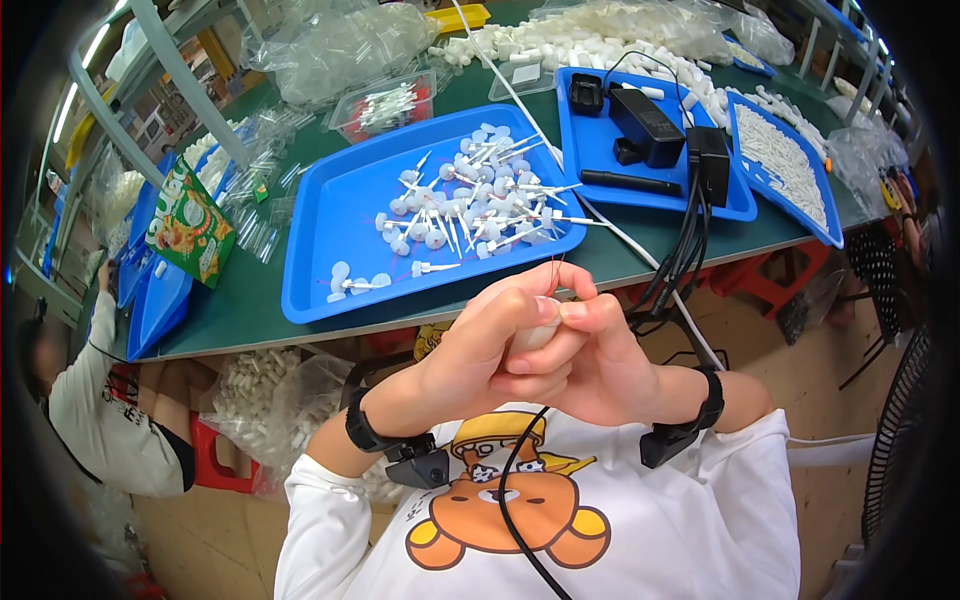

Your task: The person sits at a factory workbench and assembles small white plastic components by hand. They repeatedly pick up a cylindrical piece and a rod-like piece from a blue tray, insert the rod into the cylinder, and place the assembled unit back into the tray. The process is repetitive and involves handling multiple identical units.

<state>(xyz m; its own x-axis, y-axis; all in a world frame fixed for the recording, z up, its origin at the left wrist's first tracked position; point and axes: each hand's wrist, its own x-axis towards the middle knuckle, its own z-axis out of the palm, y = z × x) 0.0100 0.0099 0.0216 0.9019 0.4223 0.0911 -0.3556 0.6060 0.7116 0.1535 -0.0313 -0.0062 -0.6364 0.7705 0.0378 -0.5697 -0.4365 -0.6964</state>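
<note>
My left hand [480, 340] and my right hand [610, 365] meet in front of my chest, just off the table's near edge. Both are closed, with thumb tips pressed close together around a small off-white piece [534, 337]. The fingers cover most of it, so its kind does not show. A thin dark reddish strand [557, 268] rises above the fingertips. Just beyond my hands lies a big blue tray [340, 225]. It holds a heap of small white plastic parts [465, 195] with thin stems and translucent round discs.
Right of the big tray, a second blue tray [735, 200] carries black electronic boxes [645, 125] and cables. A third tray [790, 165] holds white sticks. Behind are a clear tub [385, 105] and loose white cylinders [580, 40]. A green snack bag [190, 225] and another person [115, 420] are left.
</note>
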